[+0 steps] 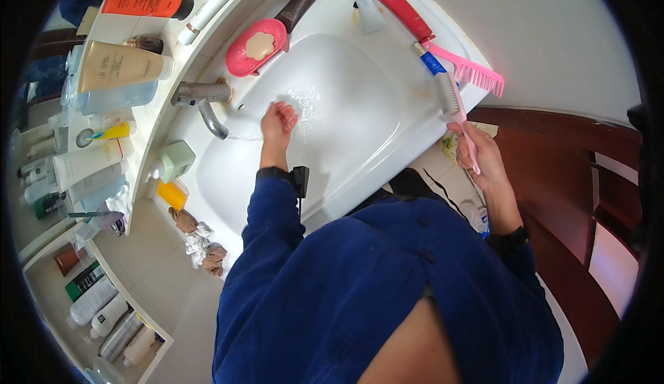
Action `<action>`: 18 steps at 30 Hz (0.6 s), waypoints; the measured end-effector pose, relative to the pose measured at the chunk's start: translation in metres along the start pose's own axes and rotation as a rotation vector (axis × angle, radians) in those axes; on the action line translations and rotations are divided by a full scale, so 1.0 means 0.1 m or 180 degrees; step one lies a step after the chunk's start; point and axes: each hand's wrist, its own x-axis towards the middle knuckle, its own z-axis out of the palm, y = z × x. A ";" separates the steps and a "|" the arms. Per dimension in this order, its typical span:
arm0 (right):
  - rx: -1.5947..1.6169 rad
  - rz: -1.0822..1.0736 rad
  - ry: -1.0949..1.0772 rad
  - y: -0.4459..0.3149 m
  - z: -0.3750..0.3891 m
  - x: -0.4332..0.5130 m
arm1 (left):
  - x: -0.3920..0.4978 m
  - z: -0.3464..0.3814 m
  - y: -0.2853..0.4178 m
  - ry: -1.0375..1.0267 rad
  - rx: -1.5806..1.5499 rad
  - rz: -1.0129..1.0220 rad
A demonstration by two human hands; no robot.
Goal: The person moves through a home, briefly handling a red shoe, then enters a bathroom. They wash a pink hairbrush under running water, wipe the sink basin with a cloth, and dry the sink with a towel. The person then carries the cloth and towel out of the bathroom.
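In the white washbasin (358, 125), my left hand (280, 123) is under the running water with its fingers curled in. No object shows in it. The water comes from the metal faucet (212, 119) and splashes on the basin floor beyond my fingers. My right hand (482, 156) grips the pink handle of a brush (456, 101) with pale bristles. The brush head is over the basin's right rim, overlapping a blue tube (429, 61) in view. Just past it lies a pink wide-toothed comb (472, 69).
A pink soap dish (236, 55) with a soap bar (259, 46), a dark tube (301, 5) and a red tube (402, 10) lie on the rim. A green pump bottle (177, 158) stands left of the faucet. Shelves (150, 125) of toiletries flank the left side.
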 end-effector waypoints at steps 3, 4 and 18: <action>0.0048 0.0066 -0.0034 0.05 0.01 0.05 | -0.22 -0.54 0.17 -0.0026 -0.2506 0.0396; 0.0074 0.0080 -0.0020 0.06 0.00 0.04 | -0.35 -0.47 0.28 0.0186 -0.2838 0.0430; 0.0153 -0.0247 -0.0022 -0.12 -0.06 0.00 | -0.99 1.57 -0.28 -0.1653 0.1323 0.0193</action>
